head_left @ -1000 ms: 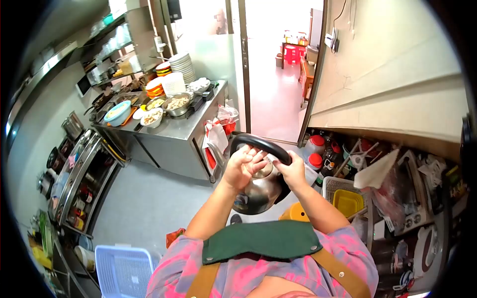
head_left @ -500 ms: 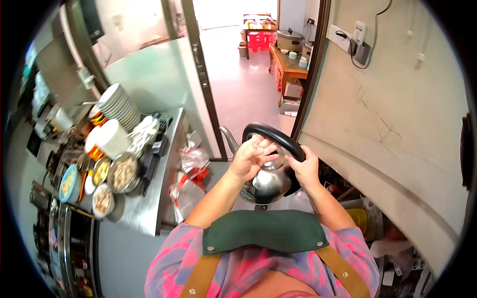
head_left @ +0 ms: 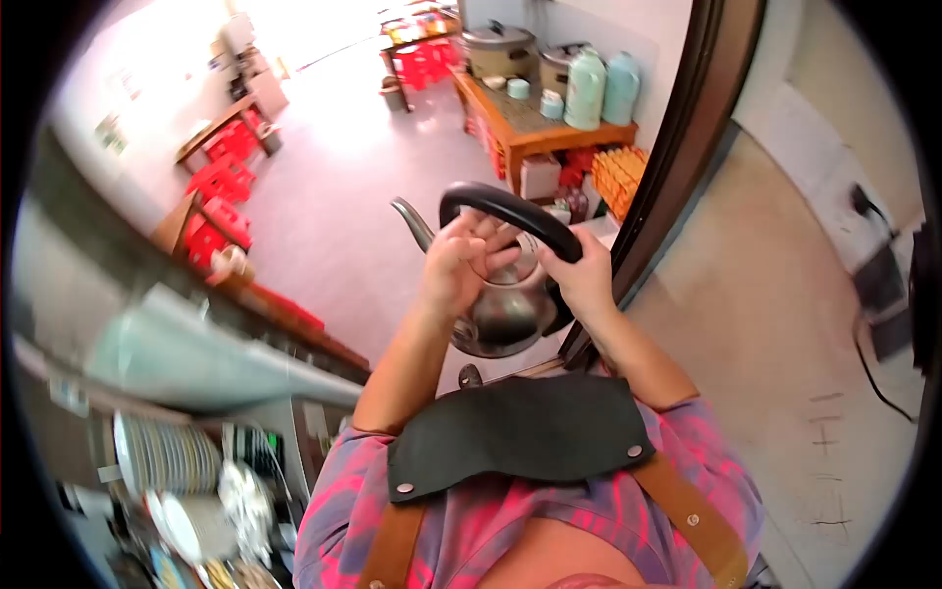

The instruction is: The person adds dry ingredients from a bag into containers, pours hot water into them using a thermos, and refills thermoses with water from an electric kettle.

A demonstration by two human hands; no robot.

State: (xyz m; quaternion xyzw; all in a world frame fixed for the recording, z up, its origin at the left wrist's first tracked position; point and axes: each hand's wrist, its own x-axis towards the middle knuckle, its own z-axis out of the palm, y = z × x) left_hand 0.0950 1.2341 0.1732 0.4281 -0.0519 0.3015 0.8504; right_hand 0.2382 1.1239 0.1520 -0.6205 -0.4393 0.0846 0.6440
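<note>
A steel kettle (head_left: pixel 505 319) with a curved spout and a thick black arched handle hangs in front of me, just above the doorway floor. My right hand (head_left: pixel 586 275) is wrapped round the rear end of the handle, thumb toward the lid. At the front end, near the spout, my left hand (head_left: pixel 453 270) has its fingers loosely curled beneath the handle, palm turned inward and partly showing. The handle covers some of its fingertips, and the kettle's rear is hidden behind my right hand.
A brown door frame (head_left: pixel 677 147) stands close on my right. Beyond it, a wooden table (head_left: pixel 535 133) bears cookers and pale green flasks (head_left: pixel 586 90). Red stools (head_left: pixel 231 142) line the room's left side. Stacked plates (head_left: pixel 162 454) are at lower left.
I have moved forward to the doorway with the kettle between my hands. The room beyond looks nearer, and the plate counter has dropped to the lower left. Both hands keep about the same pose.
</note>
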